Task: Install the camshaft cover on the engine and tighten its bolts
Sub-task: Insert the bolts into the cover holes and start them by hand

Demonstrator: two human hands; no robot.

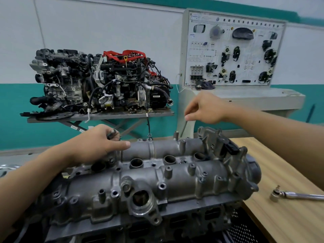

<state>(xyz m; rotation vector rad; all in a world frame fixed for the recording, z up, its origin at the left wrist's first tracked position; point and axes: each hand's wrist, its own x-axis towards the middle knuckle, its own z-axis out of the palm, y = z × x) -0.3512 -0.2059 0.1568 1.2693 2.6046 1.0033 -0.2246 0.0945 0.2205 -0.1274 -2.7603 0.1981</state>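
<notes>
The grey aluminium camshaft cover (175, 178) lies on the engine in front of me, with round plug wells along its middle. My left hand (98, 146) rests at its far left end, fingers curled round several dark bolts (112, 133), thumb stretched along the rear tube. My right hand (205, 109) hovers above the cover's far right side, thumb and fingers pinched together; something thin may be between them, but it is too blurred to tell. A bolt (176, 134) stands upright at the cover's rear edge below that hand.
A ratchet wrench with socket (289, 195) lies on the wooden table (284, 172) to the right. Behind stand another engine (100, 81) on a grey stand and a white training board (233, 50) against the wall.
</notes>
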